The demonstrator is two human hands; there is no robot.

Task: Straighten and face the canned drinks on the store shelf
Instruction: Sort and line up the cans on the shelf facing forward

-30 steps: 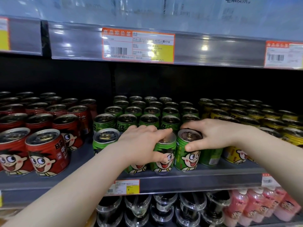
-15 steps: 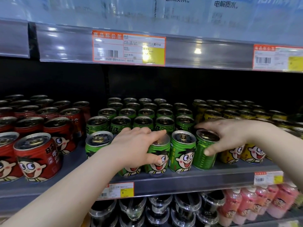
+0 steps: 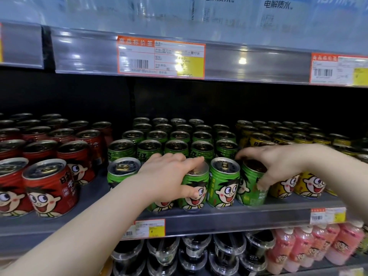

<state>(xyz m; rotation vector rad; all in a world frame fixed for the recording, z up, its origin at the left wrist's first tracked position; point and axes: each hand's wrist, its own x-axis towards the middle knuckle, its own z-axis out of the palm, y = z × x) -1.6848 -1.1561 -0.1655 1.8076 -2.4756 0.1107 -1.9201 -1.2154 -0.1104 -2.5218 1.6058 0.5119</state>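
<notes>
Since half a second ago the can under our right hand point(image 3: 272, 164) has turned, so part of its cartoon face now shows where plain green faced out; our left hand point(image 3: 169, 176) has not shifted. The left hand wraps a green can point(image 3: 194, 188) in the front row, fingers over its lid and thumb pressed on the label, a closed grasp. The right hand clamps the tilted green can point(image 3: 252, 188) at about 3 o'clock from it, fingers curled over the rim and thumb on the side. Between the two stands a free green can point(image 3: 224, 184), upright, its cartoon boy's face turned outward, touching neither hand. At 9 o'clock from the left hand another green can point(image 3: 122, 172) sits half hidden by our forearm. Further toward 9 o'clock stand the red cans point(image 3: 49, 188) with the same face and Chinese writing too blurred to read; toward 3 o'clock, the yellow cans point(image 3: 310, 184). All rest on the grey shelf point(image 3: 219, 218), whose edge carries a price tag point(image 3: 149, 228) with a barcode and a ¥ sign. At 12 o'clock, on the upper shelf edge, an orange-bordered price label point(image 3: 161, 56) is headed 商品标价签, the figures unreadable. Above it the packaging reads 电解质水 point(image 3: 277, 5). At 6 o'clock are dark cups point(image 3: 191, 253), and pink bottles point(image 3: 318, 248) toward 4 o'clock.
</notes>
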